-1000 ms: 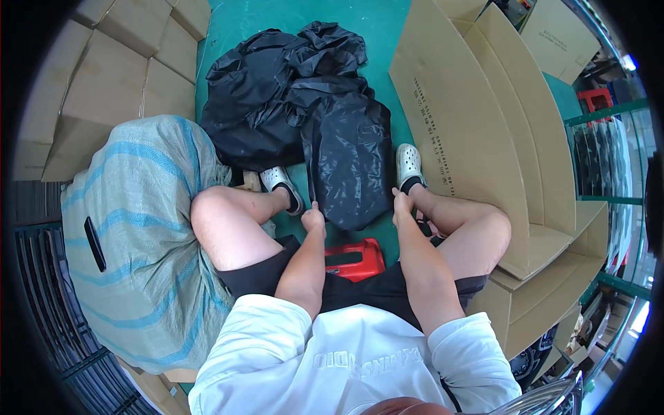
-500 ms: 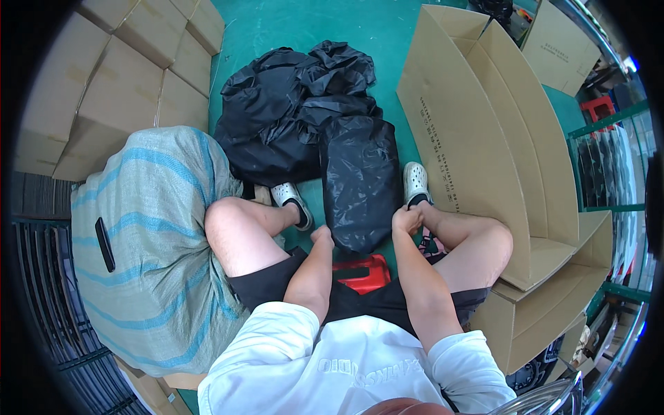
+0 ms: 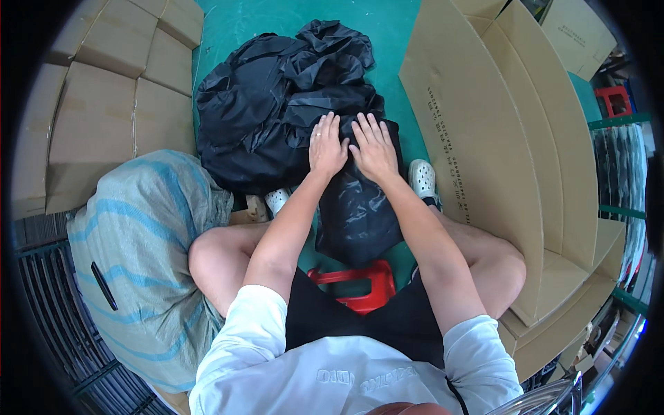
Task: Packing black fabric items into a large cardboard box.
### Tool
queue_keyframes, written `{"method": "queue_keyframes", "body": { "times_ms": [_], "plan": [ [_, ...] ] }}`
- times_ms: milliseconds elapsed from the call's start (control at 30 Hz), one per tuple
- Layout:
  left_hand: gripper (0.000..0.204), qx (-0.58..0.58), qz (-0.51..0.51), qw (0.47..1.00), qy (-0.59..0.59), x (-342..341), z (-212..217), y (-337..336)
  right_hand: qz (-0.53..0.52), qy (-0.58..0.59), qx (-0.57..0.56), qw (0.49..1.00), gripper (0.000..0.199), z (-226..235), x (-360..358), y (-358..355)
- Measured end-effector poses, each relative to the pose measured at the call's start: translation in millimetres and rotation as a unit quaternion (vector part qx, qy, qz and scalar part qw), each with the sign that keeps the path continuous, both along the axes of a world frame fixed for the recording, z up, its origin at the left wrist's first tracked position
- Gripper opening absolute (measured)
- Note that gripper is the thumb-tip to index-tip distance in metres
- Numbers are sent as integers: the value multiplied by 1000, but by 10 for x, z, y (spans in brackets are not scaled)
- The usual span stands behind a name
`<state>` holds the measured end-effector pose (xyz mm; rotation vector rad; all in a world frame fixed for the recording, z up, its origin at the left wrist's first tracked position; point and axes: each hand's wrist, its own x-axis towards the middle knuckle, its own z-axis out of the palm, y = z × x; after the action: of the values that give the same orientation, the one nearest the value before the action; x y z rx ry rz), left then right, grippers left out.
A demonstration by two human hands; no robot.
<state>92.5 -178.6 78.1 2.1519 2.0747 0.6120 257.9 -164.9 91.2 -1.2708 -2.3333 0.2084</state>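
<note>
A bundle wrapped in shiny black plastic [image 3: 358, 214] stands on the floor between my feet. My left hand [image 3: 328, 146] lies flat on its far end, fingers stretched forward. Beside it my right hand [image 3: 374, 149] also presses flat there, fingers a little apart and the thumbs close together. Just beyond and to the left, a large crumpled black bag [image 3: 249, 111] touches the bundle. What is inside the bundle or the bag is hidden.
Near my lap is a red plastic stool [image 3: 373, 289]. A woven sack with blue stripes [image 3: 138, 242] bulges at the left, a thin black object [image 3: 104, 285] on it. Cardboard boxes [image 3: 97, 104] are stacked behind it. A tall opened carton [image 3: 470, 138] stands at the right.
Both hands have moved forward from the bundle's near sides onto its far end, and their fingers have opened out flat. The bundle's near end looks bulged and wider.
</note>
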Motion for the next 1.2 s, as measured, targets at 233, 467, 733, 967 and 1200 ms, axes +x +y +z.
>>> {"method": "queue_keyframes", "body": {
  "times_ms": [233,467,733,967,1200],
  "plan": [
    [82,-46,33,997,-47,13,-228,23,-78,-38,-163,983,65,-394,143,251],
    [101,-78,136,979,-127,80,-264,-54,-148,26,-174,973,69,-678,223,350],
    [40,129,284,943,-116,-715,-447,179,17,-138,-457,878,62,194,979,734],
    [66,-44,121,991,25,-1102,-284,813,-18,58,-366,928,44,2178,1314,-106],
    [18,-69,195,978,6,-1048,143,1238,-23,-38,-485,873,47,2112,1586,-211]
  ]
}}
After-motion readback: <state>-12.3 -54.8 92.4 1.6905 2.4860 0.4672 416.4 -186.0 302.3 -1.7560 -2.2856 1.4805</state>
